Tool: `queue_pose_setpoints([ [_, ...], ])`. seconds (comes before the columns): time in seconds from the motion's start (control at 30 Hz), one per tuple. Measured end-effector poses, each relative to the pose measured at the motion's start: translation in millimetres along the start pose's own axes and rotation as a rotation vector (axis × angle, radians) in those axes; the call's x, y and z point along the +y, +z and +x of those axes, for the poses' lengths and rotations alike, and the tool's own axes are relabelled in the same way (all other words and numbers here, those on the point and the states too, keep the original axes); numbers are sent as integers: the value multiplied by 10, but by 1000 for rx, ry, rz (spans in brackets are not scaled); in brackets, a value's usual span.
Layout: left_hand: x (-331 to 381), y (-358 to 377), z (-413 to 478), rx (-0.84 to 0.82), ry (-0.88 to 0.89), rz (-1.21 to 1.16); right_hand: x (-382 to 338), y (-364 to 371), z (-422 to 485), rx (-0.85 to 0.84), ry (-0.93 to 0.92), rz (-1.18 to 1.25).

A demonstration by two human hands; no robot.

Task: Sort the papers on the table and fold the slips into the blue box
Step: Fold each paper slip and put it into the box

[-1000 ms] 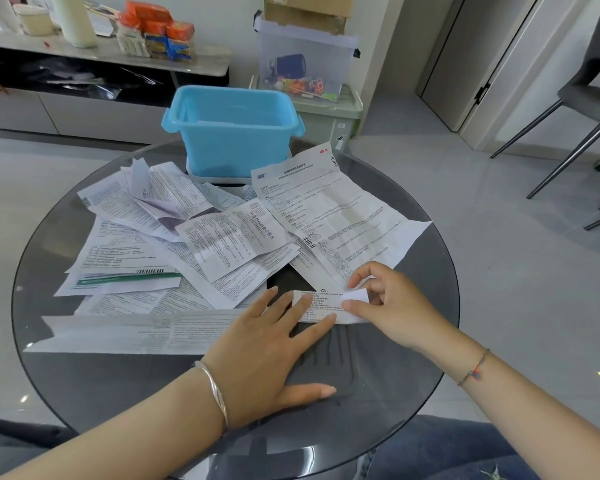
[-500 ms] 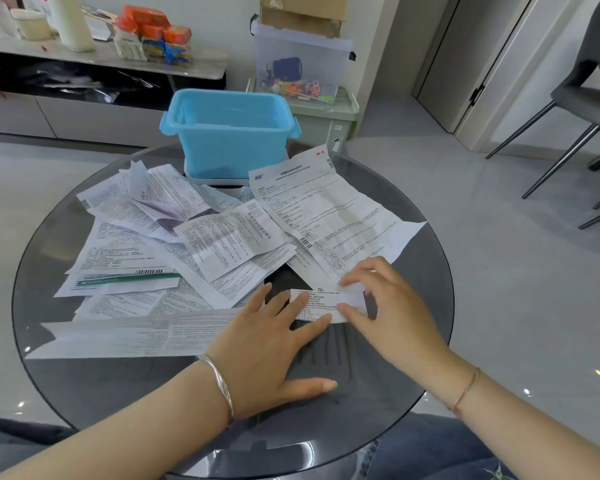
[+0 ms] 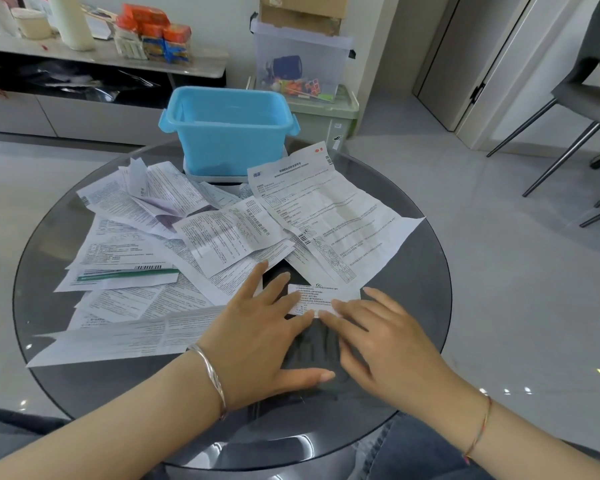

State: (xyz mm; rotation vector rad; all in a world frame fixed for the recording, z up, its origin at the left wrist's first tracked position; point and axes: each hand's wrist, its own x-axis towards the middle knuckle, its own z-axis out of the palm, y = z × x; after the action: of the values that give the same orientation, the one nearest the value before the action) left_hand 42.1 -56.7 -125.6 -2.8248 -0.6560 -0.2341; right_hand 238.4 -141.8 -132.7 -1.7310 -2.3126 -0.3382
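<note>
A small folded slip [image 3: 321,296] lies on the round dark glass table [image 3: 420,271] in front of me. My left hand [image 3: 260,336] lies flat, its straight fingertips pressing the slip's left edge. My right hand [image 3: 378,337] is flat too, its fingertips on the slip's lower right edge. The blue box [image 3: 227,131] stands open at the table's far side. Several printed papers [image 3: 160,244] are spread overlapping across the left and middle, with a large creased sheet [image 3: 329,216] to the right of them.
A long strip of paper [image 3: 118,339] lies left of my left hand. Behind the table are a low cabinet [image 3: 84,64] with packets and clear storage bins [image 3: 302,60]. A grey chair [image 3: 589,88] stands at the right.
My right hand let go of the slip's right end and flattened onto its lower edge. The slip now lies folded flat. My left hand stayed in place.
</note>
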Motion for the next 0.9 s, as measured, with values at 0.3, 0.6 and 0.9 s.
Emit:
queue_pose_setpoints([
  [0.3,6,-24,0,48,-15,-10,62,-56,-27,-47,36,11],
  [0.6,7,-65,-42,31,-28,-11,168,-101,-180,-27,125,71],
  [0.9,-2,-60,-35,15,9,-8,89,-201,-101,171,4,28],
])
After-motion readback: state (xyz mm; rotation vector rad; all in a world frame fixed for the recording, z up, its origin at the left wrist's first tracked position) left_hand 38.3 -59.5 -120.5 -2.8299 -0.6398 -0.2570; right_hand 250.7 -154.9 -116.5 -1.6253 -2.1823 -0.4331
